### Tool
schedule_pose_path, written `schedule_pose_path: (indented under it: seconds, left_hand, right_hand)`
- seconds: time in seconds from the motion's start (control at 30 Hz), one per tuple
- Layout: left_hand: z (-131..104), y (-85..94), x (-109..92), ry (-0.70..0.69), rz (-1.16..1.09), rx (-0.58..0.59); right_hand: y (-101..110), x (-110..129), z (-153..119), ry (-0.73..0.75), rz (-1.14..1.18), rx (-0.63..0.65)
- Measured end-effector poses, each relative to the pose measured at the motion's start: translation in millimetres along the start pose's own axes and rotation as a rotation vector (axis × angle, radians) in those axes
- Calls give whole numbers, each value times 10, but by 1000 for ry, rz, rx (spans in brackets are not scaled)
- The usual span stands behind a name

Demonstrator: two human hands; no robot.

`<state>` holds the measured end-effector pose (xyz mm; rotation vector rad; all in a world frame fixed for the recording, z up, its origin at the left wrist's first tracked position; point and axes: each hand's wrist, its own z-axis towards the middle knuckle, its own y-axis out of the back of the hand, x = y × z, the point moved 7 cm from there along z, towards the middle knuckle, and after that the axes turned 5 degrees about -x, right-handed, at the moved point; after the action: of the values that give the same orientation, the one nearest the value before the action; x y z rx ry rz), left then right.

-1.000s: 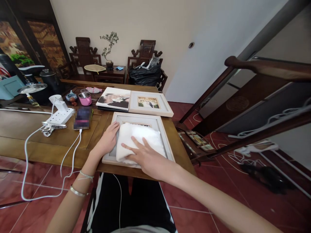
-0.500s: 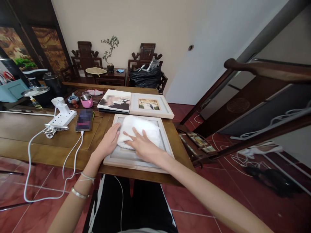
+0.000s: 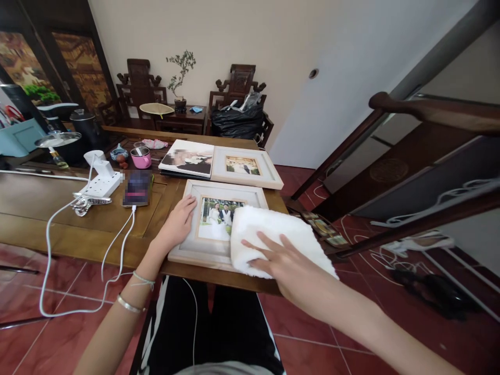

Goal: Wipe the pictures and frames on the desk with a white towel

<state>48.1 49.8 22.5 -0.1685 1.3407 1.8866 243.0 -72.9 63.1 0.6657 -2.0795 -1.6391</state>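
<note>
Pale wall point(image 3: 269, 47) at the back, red tiled floor point(image 3: 304, 333) below. Two carved dark chairs point(image 3: 139, 86) stand against the wall, a bonsai point(image 3: 182, 73) on the small stand point(image 3: 195, 124) between them; black bag point(image 3: 236, 121) on the right-hand one. Brown wooden table point(image 3: 156, 226) in front. Its left part carries a white power strip point(image 3: 104, 186), a phone point(image 3: 137, 190) on a white cable, and a pink cup point(image 3: 141, 159). Toward the far side: a photo board point(image 3: 205, 151) beside a pale frame point(image 3: 269, 166). Nearer, at the table's front edge, a second frame, the grey-white one point(image 3: 182, 255), lies face up. Left hand point(image 3: 177, 224) rests on its left rim, grip loose, fingers extended. Right hand point(image 3: 291, 263) lies on a white cloth point(image 3: 279, 221), fingers splayed; cannot tell whether this grip pinches any fold. Compared with half a second ago: cloth and right hand have shifted right. Cloth then sat mid-frame, over the picture; now it covers the frame's right part and sticks out past that side. Much of the photograph point(image 3: 213, 219) is exposed, two people in it. Left hand at the same rim as before.
</note>
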Motion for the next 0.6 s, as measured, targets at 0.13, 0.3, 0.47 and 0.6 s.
schedule_pose_path:
  seconds: [0.13, 0.3, 0.47, 0.6]
  left_hand:
    - [3, -13, 3, -10, -3, -33]
    - [23, -7, 16, -10, -11, -24]
    - [27, 7, 25, -32, -38, -10]
    - [9, -9, 39, -61, -29, -24]
  right_hand:
    - [58, 166, 72, 52, 30, -14]
    - [162, 650, 461, 185, 106, -127]
    - [100, 751, 527, 199, 125, -151]
    - [31, 511, 193, 157, 124, -189]
